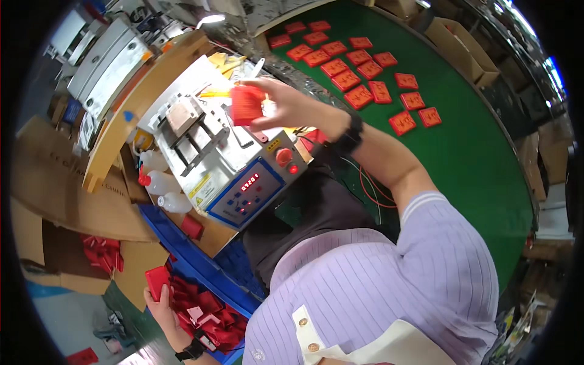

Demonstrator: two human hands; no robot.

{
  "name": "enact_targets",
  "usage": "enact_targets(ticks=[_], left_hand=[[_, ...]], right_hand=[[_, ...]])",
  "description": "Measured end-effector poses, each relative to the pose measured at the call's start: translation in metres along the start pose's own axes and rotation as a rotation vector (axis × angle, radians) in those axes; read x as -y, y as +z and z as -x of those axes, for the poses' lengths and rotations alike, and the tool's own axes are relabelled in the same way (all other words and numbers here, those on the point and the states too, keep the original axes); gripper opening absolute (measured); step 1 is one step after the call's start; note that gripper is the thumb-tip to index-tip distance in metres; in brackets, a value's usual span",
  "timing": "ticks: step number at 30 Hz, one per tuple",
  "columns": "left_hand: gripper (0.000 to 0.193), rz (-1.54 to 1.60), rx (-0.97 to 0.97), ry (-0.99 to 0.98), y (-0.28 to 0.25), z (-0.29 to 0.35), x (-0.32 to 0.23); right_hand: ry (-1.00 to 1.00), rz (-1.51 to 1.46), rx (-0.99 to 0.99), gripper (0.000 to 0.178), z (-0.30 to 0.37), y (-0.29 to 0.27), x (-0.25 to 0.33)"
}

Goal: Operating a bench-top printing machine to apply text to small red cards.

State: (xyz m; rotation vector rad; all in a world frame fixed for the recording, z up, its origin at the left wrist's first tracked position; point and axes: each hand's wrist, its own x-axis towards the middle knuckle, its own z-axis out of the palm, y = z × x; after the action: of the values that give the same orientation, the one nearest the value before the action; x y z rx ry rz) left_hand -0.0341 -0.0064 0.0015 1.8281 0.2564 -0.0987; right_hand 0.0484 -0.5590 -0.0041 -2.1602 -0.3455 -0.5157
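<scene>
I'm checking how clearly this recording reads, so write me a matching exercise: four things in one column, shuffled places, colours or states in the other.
1. Left hand
2. Right hand
3. Bottles
4. Red tiles

A. Over the machine, holding a red block
B. Spread on the green surface
C. Near the blue bin, holding a red case
D. Whitish, beside the machine

Pairs: 1-C, 2-A, 3-D, 4-B

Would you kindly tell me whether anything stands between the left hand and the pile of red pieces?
Nothing visible does: the left hand, holding a red case, shows right beside the pile of red pieces. Its height above them cannot be judged.
</scene>
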Motion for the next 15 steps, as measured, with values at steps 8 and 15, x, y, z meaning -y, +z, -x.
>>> enact_targets(ticks=[8, 15], left_hand=[[0.041, -0.126, 0.068, 0.293, 0.055, -0.016, -0.091], [0.034, -0.075, 0.341, 0.547, 0.145, -0.060, -0.154]], right_hand=[[0.697, 0.270, -0.289, 0.089, 0.210, -0.068, -0.084], [0.782, 0.633, -0.398, 0.059, 0.248, -0.106, -0.097]])
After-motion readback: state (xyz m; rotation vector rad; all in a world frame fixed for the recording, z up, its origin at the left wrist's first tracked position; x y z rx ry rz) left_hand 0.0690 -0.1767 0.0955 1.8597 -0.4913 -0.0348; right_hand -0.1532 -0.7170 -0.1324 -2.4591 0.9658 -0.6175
